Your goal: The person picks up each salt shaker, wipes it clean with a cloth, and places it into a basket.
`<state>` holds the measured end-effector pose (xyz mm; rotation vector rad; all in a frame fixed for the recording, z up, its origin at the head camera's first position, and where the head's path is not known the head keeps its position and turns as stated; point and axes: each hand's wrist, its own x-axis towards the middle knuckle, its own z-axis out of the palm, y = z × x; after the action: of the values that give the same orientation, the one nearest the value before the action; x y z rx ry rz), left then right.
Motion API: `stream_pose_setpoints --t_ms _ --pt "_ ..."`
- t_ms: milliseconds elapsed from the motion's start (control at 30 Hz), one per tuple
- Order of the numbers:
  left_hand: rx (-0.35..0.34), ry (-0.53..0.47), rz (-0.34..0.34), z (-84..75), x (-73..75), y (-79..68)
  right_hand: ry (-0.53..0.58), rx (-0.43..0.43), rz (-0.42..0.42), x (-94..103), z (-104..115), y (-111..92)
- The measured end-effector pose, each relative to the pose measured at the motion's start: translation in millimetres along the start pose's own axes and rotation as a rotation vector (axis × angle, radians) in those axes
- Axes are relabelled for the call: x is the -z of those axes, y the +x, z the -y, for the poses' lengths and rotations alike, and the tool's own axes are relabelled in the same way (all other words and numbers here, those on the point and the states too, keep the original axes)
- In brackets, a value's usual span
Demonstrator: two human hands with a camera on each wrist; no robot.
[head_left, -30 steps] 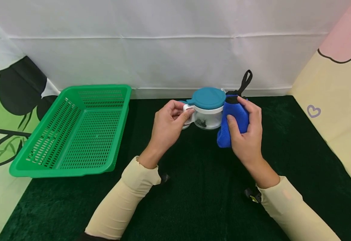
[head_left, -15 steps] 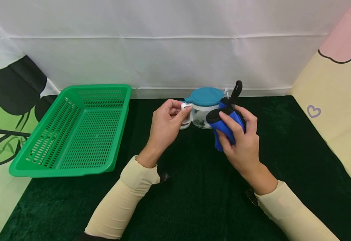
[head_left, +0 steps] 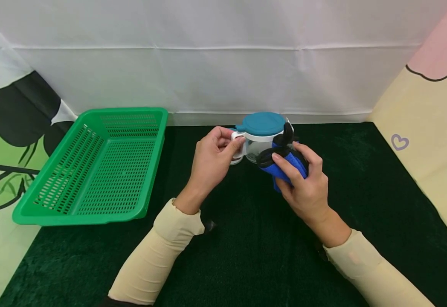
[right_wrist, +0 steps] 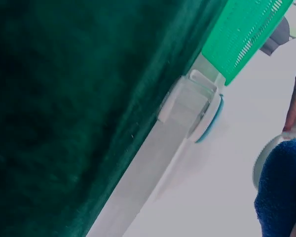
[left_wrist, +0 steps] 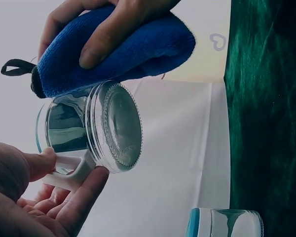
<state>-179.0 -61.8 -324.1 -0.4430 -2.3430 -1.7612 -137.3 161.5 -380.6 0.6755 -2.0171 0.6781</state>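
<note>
Near the back of the table, my left hand [head_left: 213,166] pinches the white handle [left_wrist: 75,175] of a clear glass jar [left_wrist: 121,123] with a teal lid [head_left: 263,123]. The jar is raised, its ribbed base showing in the left wrist view. My right hand [head_left: 306,189] holds a folded blue cloth [left_wrist: 160,44] with black trim and a black loop, fingers curled over it. The cloth lies against the jar's side, hiding part of the glass. In the right wrist view, the cloth covers much of the jar.
A second lidded jar [right_wrist: 187,106] with a handle stands at the table's back edge, mostly hidden behind my left hand in the head view. A green plastic basket [head_left: 154,170] sits at the left. White fabric [head_left: 223,81] hangs behind the dark green tabletop [head_left: 254,247].
My right hand has brought the cloth left and toward me, turning it so its black-trimmed edge faces up across the jar's front. The left hand keeps its grip on the handle, almost still.
</note>
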Motion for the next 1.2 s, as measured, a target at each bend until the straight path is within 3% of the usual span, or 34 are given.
stream_pose_setpoints --t_ms 167,333,500,600,800,1067,1200 --pt "0.009 0.007 0.013 -1.1 -1.0 -0.5 0.059 -0.096 -0.066 2.5 -8 12" --pt "0.013 0.008 0.022 -2.3 -1.1 -0.7 0.201 -0.248 -0.115 2.7 -19 20" --pt "0.013 0.011 0.018 -1.8 -1.2 -1.1 0.336 -0.406 -0.090 1.8 -25 21" --pt "0.012 0.012 0.011 -0.5 -2.2 -1.0 0.365 -0.438 -0.084 0.9 -21 21" --pt "0.001 0.027 -0.019 0.3 -3.7 -0.5 0.287 -0.326 -0.108 -4.2 -4 21" --pt "-0.013 0.033 -0.033 1.6 -3.7 -0.4 0.010 -0.083 -0.021 -9.2 6 12" --pt "-0.008 0.036 -0.020 4.2 -4.3 -0.7 -0.013 -0.051 -0.009 -10.9 3 7"
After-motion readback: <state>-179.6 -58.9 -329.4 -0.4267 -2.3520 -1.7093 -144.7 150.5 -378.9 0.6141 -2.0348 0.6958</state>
